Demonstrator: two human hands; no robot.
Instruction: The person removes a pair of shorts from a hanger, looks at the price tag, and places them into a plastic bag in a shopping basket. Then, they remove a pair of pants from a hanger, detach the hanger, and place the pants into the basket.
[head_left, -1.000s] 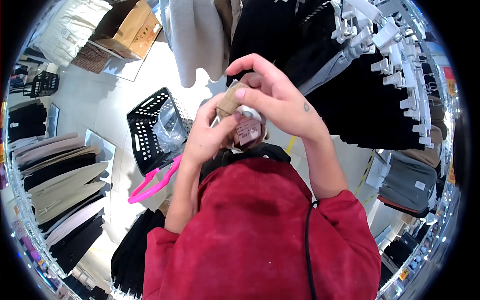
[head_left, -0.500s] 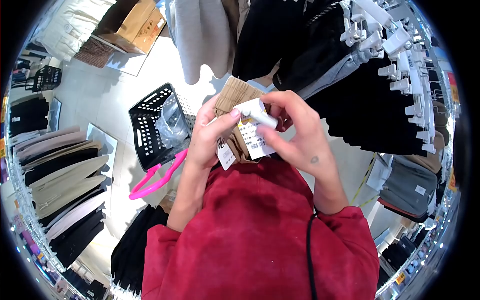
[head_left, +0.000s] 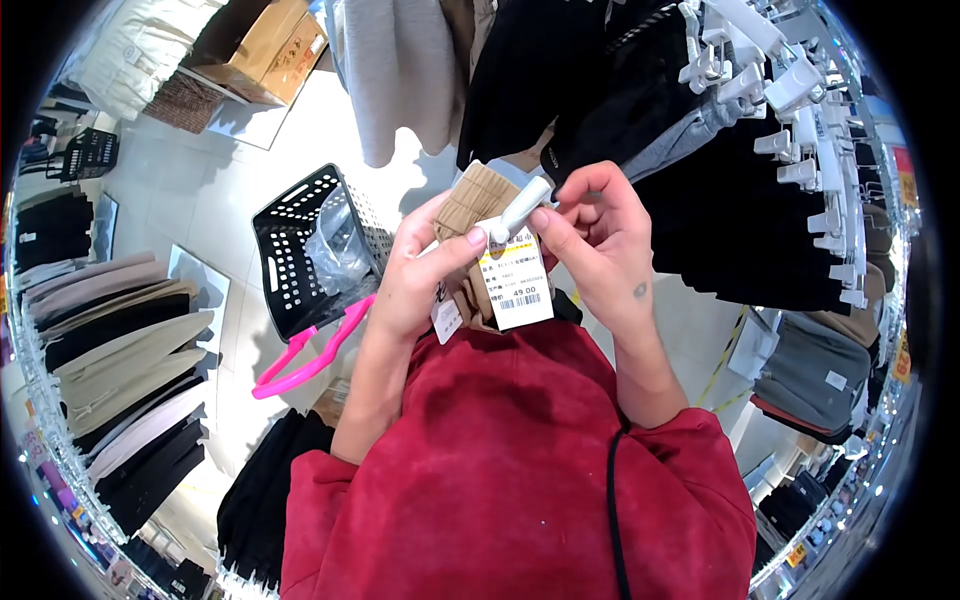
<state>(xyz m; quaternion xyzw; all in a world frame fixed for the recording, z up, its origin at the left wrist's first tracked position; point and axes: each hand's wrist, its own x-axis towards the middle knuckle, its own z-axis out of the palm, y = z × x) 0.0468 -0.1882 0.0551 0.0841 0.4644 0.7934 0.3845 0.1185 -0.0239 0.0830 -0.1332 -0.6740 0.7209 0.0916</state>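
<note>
My left hand (head_left: 415,265) is closed on a bunched tan ribbed garment (head_left: 477,200), its thumb pressing near the top of a white price tag (head_left: 522,290) that reads 49.00. A white security tag (head_left: 524,205) sticks up at the price tag's upper edge. My right hand (head_left: 603,235) is closed beside it, thumb and fingertips at the security tag's right side; what lies between them is too small to make out. A smaller white label (head_left: 447,318) hangs at the garment's lower left.
A black basket (head_left: 283,295) with a pink handle (head_left: 310,365) and clear plastic inside stands at the left. Clothes (head_left: 130,350) hang on the left rack. Dark trousers (head_left: 740,210) and white hangers (head_left: 795,85) are at the upper right. A cardboard box (head_left: 275,55) sits upper left.
The white security tag has swung from pointing down right to pointing up right. My right hand has moved slightly up and right, uncovering more of the price tag.
</note>
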